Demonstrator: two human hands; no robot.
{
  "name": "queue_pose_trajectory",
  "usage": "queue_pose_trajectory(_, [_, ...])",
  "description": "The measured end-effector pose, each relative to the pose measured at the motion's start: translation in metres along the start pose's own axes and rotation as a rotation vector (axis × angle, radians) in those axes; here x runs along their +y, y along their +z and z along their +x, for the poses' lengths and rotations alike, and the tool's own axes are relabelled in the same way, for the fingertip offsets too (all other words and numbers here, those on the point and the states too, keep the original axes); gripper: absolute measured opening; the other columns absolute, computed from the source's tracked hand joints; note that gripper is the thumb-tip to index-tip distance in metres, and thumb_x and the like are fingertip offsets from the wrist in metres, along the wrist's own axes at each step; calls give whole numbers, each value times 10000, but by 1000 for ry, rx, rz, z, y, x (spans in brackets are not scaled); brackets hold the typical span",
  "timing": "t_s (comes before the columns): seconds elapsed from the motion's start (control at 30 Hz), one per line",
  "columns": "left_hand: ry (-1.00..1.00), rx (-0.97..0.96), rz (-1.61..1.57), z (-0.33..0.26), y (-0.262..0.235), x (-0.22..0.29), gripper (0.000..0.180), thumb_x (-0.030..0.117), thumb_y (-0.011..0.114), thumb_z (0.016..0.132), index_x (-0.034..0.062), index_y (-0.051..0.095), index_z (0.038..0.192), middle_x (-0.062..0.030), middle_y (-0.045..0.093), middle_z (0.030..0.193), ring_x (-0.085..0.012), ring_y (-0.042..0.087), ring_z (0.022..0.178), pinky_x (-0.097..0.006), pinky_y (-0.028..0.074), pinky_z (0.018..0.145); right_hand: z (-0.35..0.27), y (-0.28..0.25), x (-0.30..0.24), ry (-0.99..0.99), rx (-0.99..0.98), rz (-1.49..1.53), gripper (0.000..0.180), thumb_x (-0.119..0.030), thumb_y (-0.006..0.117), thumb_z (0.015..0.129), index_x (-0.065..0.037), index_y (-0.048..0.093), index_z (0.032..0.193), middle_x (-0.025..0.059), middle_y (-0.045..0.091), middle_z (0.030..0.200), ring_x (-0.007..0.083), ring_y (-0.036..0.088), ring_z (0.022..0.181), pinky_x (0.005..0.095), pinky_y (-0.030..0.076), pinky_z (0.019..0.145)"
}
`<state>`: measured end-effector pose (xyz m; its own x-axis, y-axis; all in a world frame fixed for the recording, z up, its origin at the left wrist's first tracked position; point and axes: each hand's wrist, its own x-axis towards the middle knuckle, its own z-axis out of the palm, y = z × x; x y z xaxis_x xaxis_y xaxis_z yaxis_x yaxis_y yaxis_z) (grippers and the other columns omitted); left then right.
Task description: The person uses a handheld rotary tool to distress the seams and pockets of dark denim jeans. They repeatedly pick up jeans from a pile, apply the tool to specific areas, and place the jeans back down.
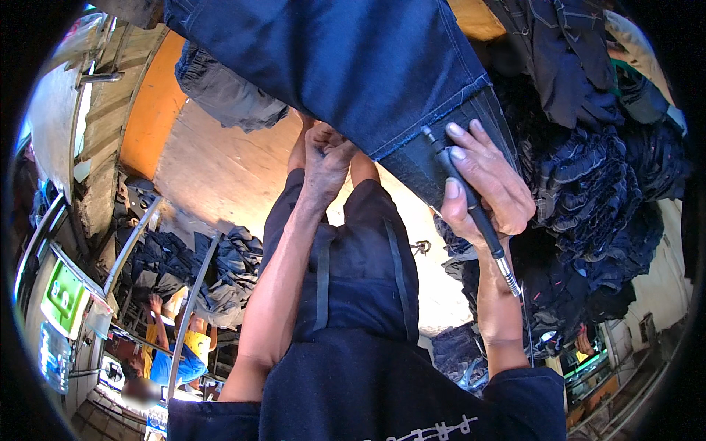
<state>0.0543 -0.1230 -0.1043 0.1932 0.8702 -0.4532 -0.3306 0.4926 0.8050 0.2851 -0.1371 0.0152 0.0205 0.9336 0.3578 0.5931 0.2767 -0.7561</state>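
Observation:
A dark blue denim garment [346, 66] stretches across the top of the view, over my legs. Along its hem band [419, 165] runs a pale, worn seam line. My right hand [489, 184] is closed round a slim black rotary handpiece [471, 202]. The tool's metal tip lies at that seam, and a spring sleeve and cable trail from its rear end. My left hand [327, 158] is curled into a fist at the garment's lower edge, pinching the cloth. Its fingertips are partly hidden.
Heaped dark denim garments [596, 176] rise at the right. A grey bundle of cloth [228, 88] lies upper left, beside an orange panel [154, 110]. More dark clothes [220, 264] are piled at the left behind metal bars. Another person in yellow and blue [187, 353] is at lower left.

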Motion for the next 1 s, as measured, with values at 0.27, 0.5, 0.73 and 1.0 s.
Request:
queue_pose_trajectory(0.27, [-215,-109,361,-12,-25,90,423,142,723,1037,-37,632,1410,-81,737,1259,-147,689,1121,-327,547,1019,0,-19,-44,5,-118,101,249,-32,760,898,51,771,1133,223,794,1135,390,767,1180,532,593,1062])
queue_pose_trajectory(0.5, [-72,-37,309,55,-46,199,631,321,701,1085,36,466,1596,-66,698,1333,-149,680,1093,-335,544,959,8,4,-100,88,253,-173,345,-261,765,990,-55,733,1266,233,745,1255,429,692,1275,519,518,1149])
queue_pose_trajectory(0.73, [233,57,764,76,-40,207,330,278,866,948,56,707,764,21,650,689,-87,555,614,-315,460,576,-11,74,-96,169,240,-337,363,-97,802,879,-108,743,1237,212,743,1224,422,705,1208,513,561,1067])
queue_pose_trajectory(1.0, [624,-176,637,24,87,222,177,96,840,936,1,720,847,-66,701,705,-114,604,643,-341,493,593,-23,13,-92,386,695,-175,213,28,755,887,-48,767,1085,148,766,981,278,760,882,372,594,792])
